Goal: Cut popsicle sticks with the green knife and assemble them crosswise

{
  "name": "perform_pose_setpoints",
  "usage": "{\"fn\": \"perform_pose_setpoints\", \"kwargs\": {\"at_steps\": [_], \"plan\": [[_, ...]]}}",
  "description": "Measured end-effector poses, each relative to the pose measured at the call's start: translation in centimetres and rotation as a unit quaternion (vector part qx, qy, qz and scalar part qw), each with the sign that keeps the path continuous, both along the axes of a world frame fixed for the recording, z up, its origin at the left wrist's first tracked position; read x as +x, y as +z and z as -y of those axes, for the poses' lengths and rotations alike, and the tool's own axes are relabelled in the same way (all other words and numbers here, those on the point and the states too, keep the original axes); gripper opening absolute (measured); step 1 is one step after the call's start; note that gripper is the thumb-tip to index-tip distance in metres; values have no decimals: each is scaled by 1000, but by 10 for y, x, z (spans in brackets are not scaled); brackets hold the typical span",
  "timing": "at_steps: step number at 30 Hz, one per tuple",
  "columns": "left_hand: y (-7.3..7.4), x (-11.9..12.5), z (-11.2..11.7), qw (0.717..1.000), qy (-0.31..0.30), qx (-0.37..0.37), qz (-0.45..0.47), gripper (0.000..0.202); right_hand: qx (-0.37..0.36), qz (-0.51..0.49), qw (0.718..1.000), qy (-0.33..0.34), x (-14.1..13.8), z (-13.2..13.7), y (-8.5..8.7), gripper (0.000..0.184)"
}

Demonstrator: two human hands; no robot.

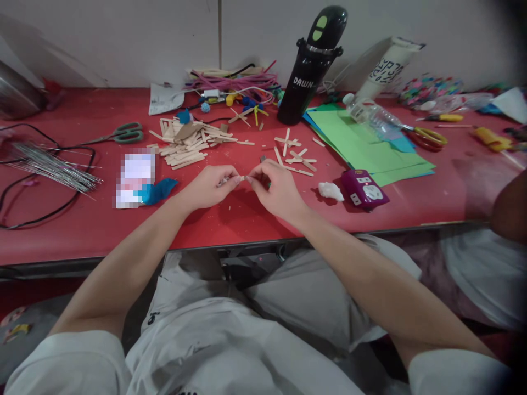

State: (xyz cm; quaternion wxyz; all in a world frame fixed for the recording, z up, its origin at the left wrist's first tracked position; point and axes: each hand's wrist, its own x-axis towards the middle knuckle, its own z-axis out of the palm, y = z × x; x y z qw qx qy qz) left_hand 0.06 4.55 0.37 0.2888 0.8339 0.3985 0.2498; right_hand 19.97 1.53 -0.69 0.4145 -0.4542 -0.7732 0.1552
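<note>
My left hand (216, 184) and my right hand (280, 192) meet above the front part of the red table, fingertips pinched together. Between them shows the end of a short pale piece (242, 178), which looks like a bit of craft stick; the fingers cover most of it. Behind my left hand lies a heap of wooden craft sticks (187, 145). Several sticks joined in crossed shapes (302, 159) rest just beyond my right hand. A white wad (330, 191) lies to the right of that hand.
A purple power socket box (364, 189), green paper sheets (370, 148) and yellow-handled scissors (428, 138) lie on the right. A black bottle (308, 71) stands at the back. Green-handled scissors (128, 133), a blue cloth piece (160, 192) and metal wires (57, 167) lie left.
</note>
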Motion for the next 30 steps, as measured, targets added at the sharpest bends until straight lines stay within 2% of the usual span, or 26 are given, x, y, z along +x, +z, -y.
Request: {"fn": "perform_pose_setpoints", "kwargs": {"at_steps": [9,15,18,20,22,23,26,30], "plan": [[-3,3,-3,999,32,29,-29,24,65,93,994,-4,-8,-1,-9,15],[-4,-1,-7,999,43,1,4,26,48,-5,998,-46,2,-6,0,12],[-3,-5,-9,998,41,-30,24,25,48,-50,993,-101,15,-12,7,21],[-2,-8,-10,998,39,-22,35,25,33,-63,989,-131,24,-19,7,25],[0,-9,-10,998,41,4,43,28,1,-80,987,-139,31,-26,5,20],[1,-10,-9,998,42,13,46,29,-18,-93,986,-136,33,-30,3,20],[4,-10,-7,998,37,9,43,29,-71,-137,984,-92,34,-31,3,34],[6,-9,-5,999,27,-15,40,30,-97,-102,990,3,25,-19,9,31]]}}
